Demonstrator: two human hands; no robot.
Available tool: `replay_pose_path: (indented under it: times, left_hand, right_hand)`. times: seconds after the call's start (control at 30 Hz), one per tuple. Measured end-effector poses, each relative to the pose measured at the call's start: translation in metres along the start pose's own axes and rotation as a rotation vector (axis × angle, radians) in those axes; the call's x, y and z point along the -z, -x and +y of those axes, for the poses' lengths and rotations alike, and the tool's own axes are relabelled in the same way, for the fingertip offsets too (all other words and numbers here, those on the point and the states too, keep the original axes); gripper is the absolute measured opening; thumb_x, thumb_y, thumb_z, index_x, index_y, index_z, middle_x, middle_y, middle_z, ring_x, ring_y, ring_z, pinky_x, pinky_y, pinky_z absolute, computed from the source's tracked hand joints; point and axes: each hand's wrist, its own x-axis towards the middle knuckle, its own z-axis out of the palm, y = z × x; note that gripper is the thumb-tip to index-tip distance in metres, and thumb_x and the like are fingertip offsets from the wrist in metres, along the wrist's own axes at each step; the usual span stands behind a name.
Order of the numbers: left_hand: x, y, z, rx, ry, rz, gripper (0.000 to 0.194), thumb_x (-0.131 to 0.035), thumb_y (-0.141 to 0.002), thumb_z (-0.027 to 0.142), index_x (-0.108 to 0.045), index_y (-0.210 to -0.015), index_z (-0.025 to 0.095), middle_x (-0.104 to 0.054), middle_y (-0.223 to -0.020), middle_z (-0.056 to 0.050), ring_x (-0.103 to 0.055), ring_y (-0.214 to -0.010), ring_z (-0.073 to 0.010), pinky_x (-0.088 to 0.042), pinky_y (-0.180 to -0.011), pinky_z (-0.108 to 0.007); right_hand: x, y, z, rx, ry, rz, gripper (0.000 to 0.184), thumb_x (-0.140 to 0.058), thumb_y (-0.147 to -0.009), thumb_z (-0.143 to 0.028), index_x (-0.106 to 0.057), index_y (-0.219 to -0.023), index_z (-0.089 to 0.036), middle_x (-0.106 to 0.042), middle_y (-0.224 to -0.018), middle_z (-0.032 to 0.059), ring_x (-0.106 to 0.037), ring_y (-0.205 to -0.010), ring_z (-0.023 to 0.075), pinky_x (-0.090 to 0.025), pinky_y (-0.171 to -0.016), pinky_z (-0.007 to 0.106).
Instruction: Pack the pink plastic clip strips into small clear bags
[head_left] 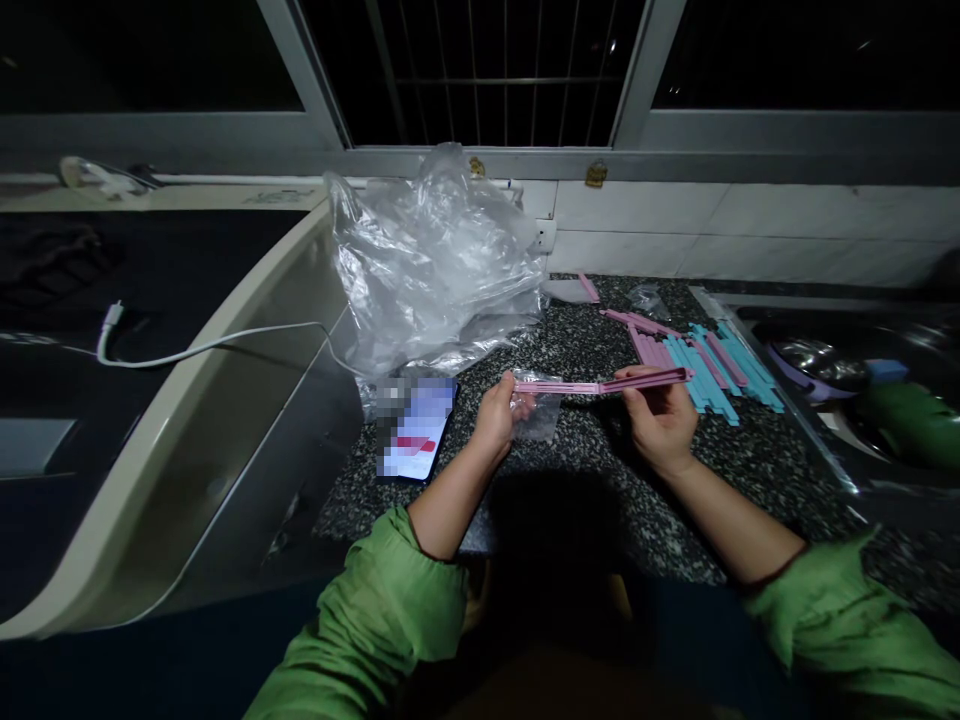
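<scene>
A long pink bag clip [559, 388], hinged near its middle, spans my two hands with its arms spread apart at a shallow angle. My left hand [496, 418] pinches its left end between thumb and fingers. Toward the other end, my right hand [661, 420] grips the right arm from below, thumb in front. A small clear plastic bag [541, 420] hangs or lies by my left fingers; whether they hold it I cannot tell. Right of my right hand, several blue clips [705, 385] and pink clips [651, 350] lie in a loose pile on the speckled counter [592, 455].
A lit phone [418, 430] lies left of my left hand. Behind it is a big crumpled clear plastic bag [442, 265]. A white cable [217, 343] crosses the appliance at left. The sink [795, 330] with dishes is at right; a small clear packet [570, 290] lies near the tiles.
</scene>
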Motion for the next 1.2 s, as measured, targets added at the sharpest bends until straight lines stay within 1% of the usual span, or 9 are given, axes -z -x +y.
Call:
replay_pose_path:
  times: [0.23, 0.5, 0.7, 0.87, 1.0, 1.2]
  left_hand:
    - [0.001, -0.001, 0.0, -0.001, 0.027, 0.018, 0.046, -0.057, -0.071, 0.056, -0.055, -0.054, 0.013, -0.053, -0.044, 0.0, -0.043, -0.038, -0.0068, -0.032, -0.04, -0.019]
    - [0.003, -0.003, -0.001, -0.003, 0.077, 0.015, 0.044, -0.055, -0.074, 0.052, -0.057, -0.056, 0.011, -0.053, -0.045, -0.001, -0.043, -0.038, -0.0068, -0.03, -0.04, -0.019]
    - [0.002, -0.002, 0.002, 0.01, 0.065, 0.03, 0.045, -0.055, -0.073, 0.053, -0.056, -0.055, 0.012, -0.053, -0.044, 0.0, -0.043, -0.037, -0.0063, -0.03, -0.04, -0.019]
    - [0.002, -0.002, 0.002, -0.003, 0.088, 0.043, 0.044, -0.056, -0.074, 0.052, -0.054, -0.053, 0.012, -0.051, -0.043, 0.0, -0.042, -0.036, -0.0064, -0.03, -0.039, -0.019]
    - [0.002, -0.003, 0.002, 0.001, 0.102, 0.052, 0.045, -0.057, -0.072, 0.054, -0.053, -0.054, 0.013, -0.051, -0.043, 0.001, -0.042, -0.036, -0.006, -0.031, -0.039, -0.018]
    - [0.002, -0.003, 0.004, 0.034, 0.101, 0.1, 0.045, -0.058, -0.072, 0.054, -0.053, -0.055, 0.012, -0.052, -0.043, 0.001, -0.044, -0.036, -0.0052, -0.031, -0.039, -0.017]
  right_hand:
    - [0.0, 0.001, 0.001, -0.024, -0.018, 0.013, 0.012, -0.058, -0.08, -0.024, -0.059, -0.092, -0.022, -0.068, -0.089, 0.0042, -0.064, -0.083, 0.0162, -0.052, -0.076, 0.032]
    - [0.001, -0.001, -0.002, -0.108, -0.012, 0.011, 0.01, -0.058, -0.079, -0.028, -0.061, -0.086, -0.021, -0.068, -0.087, 0.0048, -0.064, -0.081, 0.016, -0.052, -0.07, 0.03]
    - [0.001, -0.002, -0.001, -0.177, -0.002, 0.015, 0.015, -0.059, -0.078, -0.034, -0.062, -0.084, -0.02, -0.069, -0.086, 0.0053, -0.064, -0.079, 0.0169, -0.052, -0.069, 0.03]
    - [0.0, -0.002, 0.002, -0.217, -0.035, 0.016, 0.016, -0.06, -0.077, -0.034, -0.062, -0.084, -0.02, -0.069, -0.086, 0.0052, -0.064, -0.079, 0.0159, -0.051, -0.07, 0.029]
    - [-0.001, -0.001, 0.005, -0.245, -0.062, 0.021, 0.018, -0.06, -0.077, -0.036, -0.062, -0.083, -0.02, -0.069, -0.085, 0.0048, -0.064, -0.079, 0.0159, -0.051, -0.07, 0.029]
    - [-0.001, 0.0, 0.008, -0.267, -0.075, 0.012, 0.019, -0.062, -0.075, -0.039, -0.061, -0.082, -0.021, -0.069, -0.083, 0.004, -0.064, -0.077, 0.0159, -0.052, -0.071, 0.029]
